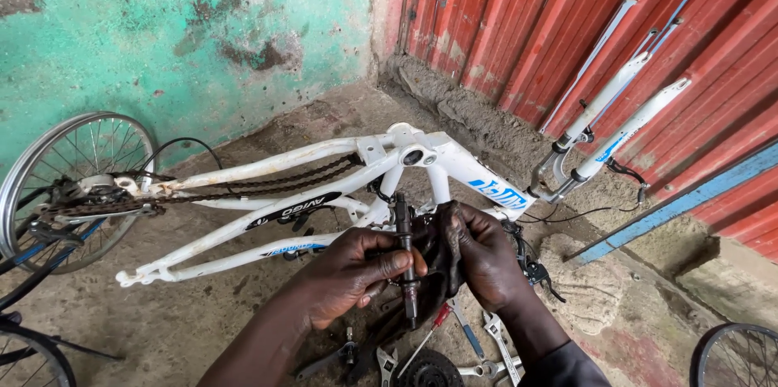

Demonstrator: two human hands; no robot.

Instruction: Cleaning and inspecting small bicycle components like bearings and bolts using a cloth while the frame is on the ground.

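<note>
My left hand [344, 273] grips a greasy black metal axle spindle [404, 229], held upright. My right hand [485, 253] holds a dark oily rag [442, 261] pressed against the spindle's side. Just behind both hands lies a white bicycle frame [324, 172] on its side, its open bottom bracket shell [413, 158] facing up. A rusty chain [243, 188] runs along the frame to the rear wheel [77, 184] at the left.
Several wrenches [494, 346] and a black sprocket [429, 371] lie on the concrete below my hands. A white suspension fork [608, 136] leans on the red corrugated wall. A green plastered wall stands behind. Wheel rims show at both lower corners.
</note>
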